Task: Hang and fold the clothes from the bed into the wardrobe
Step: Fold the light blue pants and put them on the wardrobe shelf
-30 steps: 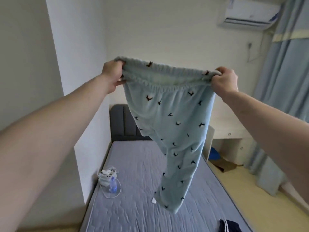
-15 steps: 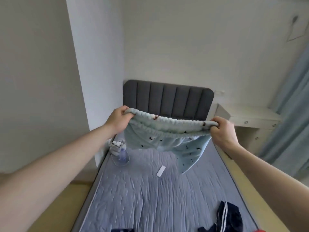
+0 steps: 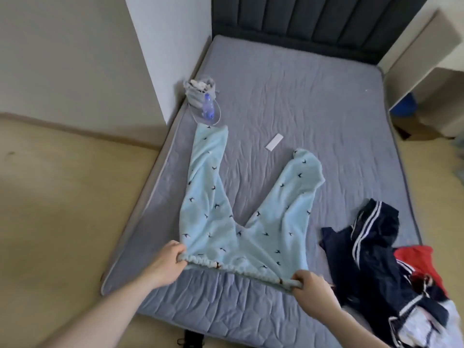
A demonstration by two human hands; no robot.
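Observation:
Light blue fleece trousers (image 3: 221,222) with small dark bird prints lie spread on the grey mattress (image 3: 313,101), legs splayed away from me. My left hand (image 3: 168,259) grips the left end of the elastic waistband. The waistband's right end is pinched in my right hand (image 3: 310,288). A heap of navy clothes with white stripes (image 3: 371,247) lies at the right of the bed, with a red garment (image 3: 419,262) on it.
A plastic bag with a blue-capped bottle (image 3: 204,104) stands by the bed's left edge. A small white strip (image 3: 274,141) lies mid-mattress. The dark padded headboard (image 3: 313,18) is at the far end, a pale bedside unit (image 3: 424,71) at the right, tan floor (image 3: 62,222) at the left.
The trousers came down from held up in the air to flat on the mattress, legs fanned apart. Both hands dropped toward the foot of the bed, still holding the waistband.

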